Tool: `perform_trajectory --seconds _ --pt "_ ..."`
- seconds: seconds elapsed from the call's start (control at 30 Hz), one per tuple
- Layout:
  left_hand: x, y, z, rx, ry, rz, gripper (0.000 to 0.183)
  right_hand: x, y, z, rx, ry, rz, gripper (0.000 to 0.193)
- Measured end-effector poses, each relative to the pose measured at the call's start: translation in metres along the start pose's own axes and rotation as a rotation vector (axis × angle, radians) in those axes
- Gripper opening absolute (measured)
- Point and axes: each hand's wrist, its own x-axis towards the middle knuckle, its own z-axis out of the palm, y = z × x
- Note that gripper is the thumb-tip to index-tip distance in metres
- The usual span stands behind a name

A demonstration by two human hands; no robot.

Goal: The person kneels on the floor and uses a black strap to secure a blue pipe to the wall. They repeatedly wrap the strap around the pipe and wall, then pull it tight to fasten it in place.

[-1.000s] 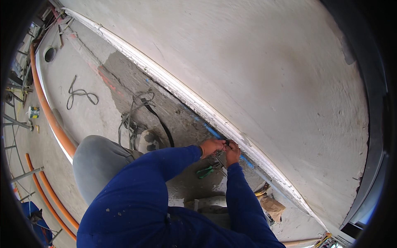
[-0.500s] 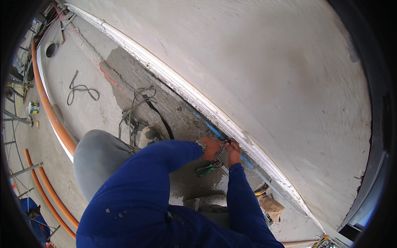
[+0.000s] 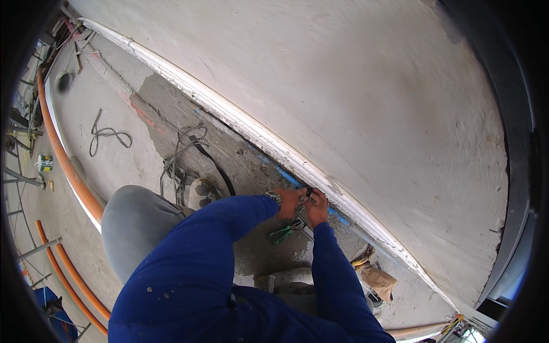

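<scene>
My left hand (image 3: 290, 203) and my right hand (image 3: 317, 209) meet close together, low over the wet strip of floor along the wall's foot. Between the right fingers is a small black piece (image 3: 309, 192); its kind is too small to make out. My left fingers are curled against the right ones, and what they hold, if anything, is hidden. A thin blue pipe (image 3: 286, 176) runs along the wall just beyond the hands, with another blue stretch to their right. Below the hands lies a green-handled tool (image 3: 280, 234) with metal parts beside it.
The pale wall (image 3: 372, 103) rises close on the right, with a white ledge (image 3: 229, 103) at its foot. A tangled dark cable (image 3: 177, 166) and black strap (image 3: 217, 160) lie ahead-left. Orange pipes (image 3: 68, 160) run at the left. A brown paper bag (image 3: 378, 282) sits by my right arm.
The black piece between my fingers shows more plainly now, raised slightly above the pipe. Both hands have shifted a little to the left in the picture.
</scene>
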Motion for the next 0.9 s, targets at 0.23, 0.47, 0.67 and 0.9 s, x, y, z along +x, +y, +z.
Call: perform_trajectory --seconds 0.23,0.47,0.67,0.9 --pt "0.01 -0.009 0.025 -0.274 0.162 0.043 0.033 -0.006 -0.001 0.004 0.011 0.063 -0.072 0.031" --pt "0.029 -0.022 0.037 -0.338 0.124 0.05 0.027 -0.009 -0.005 0.006 -0.099 0.133 -0.147 0.032" --pt "0.008 0.0 0.0 -0.061 -0.01 -0.023 0.027 -0.019 -0.014 0.005 -0.134 0.148 -0.193 0.033" --pt "0.009 0.004 0.001 -0.068 0.033 -0.01 0.025 -0.022 0.001 0.013 -0.069 0.119 -0.087 0.035"
